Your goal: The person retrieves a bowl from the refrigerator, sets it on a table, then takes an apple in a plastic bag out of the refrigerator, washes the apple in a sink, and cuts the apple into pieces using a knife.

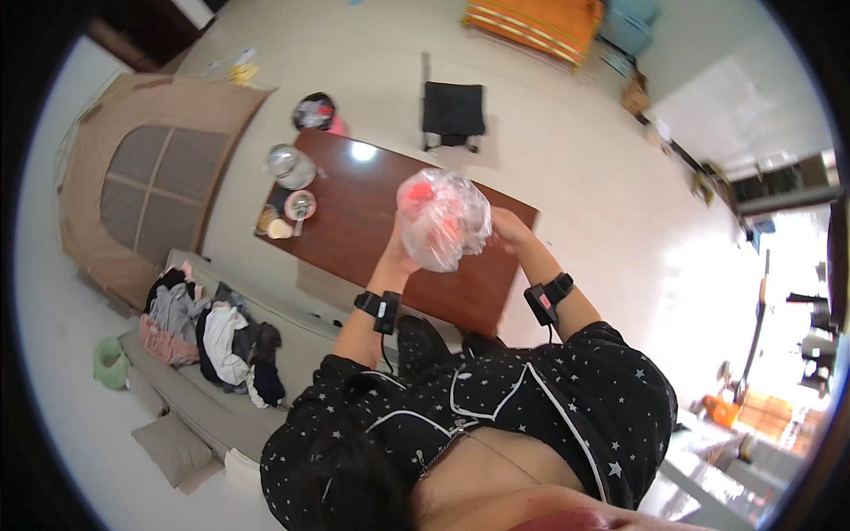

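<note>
Between my two hands is a crinkled clear plastic bag (pixel 446 222) with red and pinkish contents that I cannot make out. My left hand (pixel 399 249) grips its left side, the fingers mostly hidden behind the plastic. On the other side, my right hand (pixel 507 229) holds the bag's right edge. The bag is in front of a dark reddish-brown wooden table (pixel 352 192) and covers part of its top. Black devices with cords are strapped around both forearms.
At the table's left end stand a glass-lidded vessel (pixel 285 161), a pink-rimmed bowl (pixel 300 206) with a spoon and a cream-coloured cup (pixel 279 229). A lined bin (pixel 314 111) and a black folding stool (pixel 454 109) stand beyond. Clothes (pixel 222 338) cover the sofa (pixel 302 345) near a tent (pixel 159 179).
</note>
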{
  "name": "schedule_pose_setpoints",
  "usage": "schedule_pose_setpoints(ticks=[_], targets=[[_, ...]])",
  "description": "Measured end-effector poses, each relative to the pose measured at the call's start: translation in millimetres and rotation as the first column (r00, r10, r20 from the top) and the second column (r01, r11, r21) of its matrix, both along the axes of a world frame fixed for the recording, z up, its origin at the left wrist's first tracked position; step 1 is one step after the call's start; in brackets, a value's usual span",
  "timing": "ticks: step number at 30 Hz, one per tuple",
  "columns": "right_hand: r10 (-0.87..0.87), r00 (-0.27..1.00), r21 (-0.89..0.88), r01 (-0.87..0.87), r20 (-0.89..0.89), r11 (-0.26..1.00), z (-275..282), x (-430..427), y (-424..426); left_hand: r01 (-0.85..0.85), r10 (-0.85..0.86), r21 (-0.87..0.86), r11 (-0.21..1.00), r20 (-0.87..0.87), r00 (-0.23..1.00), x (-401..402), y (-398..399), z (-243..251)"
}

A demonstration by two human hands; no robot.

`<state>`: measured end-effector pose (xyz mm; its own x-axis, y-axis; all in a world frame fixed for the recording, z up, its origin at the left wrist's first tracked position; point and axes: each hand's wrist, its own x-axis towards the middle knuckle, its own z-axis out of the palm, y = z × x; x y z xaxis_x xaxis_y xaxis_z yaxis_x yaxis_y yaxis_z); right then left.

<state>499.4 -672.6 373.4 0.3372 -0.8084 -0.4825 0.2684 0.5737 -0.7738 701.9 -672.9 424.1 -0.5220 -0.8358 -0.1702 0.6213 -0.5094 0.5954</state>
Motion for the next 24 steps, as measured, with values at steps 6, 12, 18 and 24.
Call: schedule_pose_setpoints(ticks=[6,12,18,24], targets=[[-0.333,0.943,-0.019,0.332,-0.007,0.943,-8.3,-227.5,111.3,0.246,-0.245,0.058,0.968,-0.017,0.969,-200.9,47.6,-34.8],[-0.586,0.807,-0.008,0.588,0.075,0.809,-16.0,-366.2,208.0,0.514,-0.516,0.037,0.857,0.061,0.855,-388.0,88.8,-40.0],[-0.673,0.677,0.008,0.704,0.298,0.711,-25.8,-434.2,258.0,0.687,-0.660,0.084,0.722,0.383,0.647,-518.6,129.9,-42.2],[-0.712,0.615,-0.132,0.781,0.340,0.611,-43.6,-462.7,263.1,0.763,-0.732,0.193,0.617,0.498,0.465,-552.6,115.9,-71.2]])
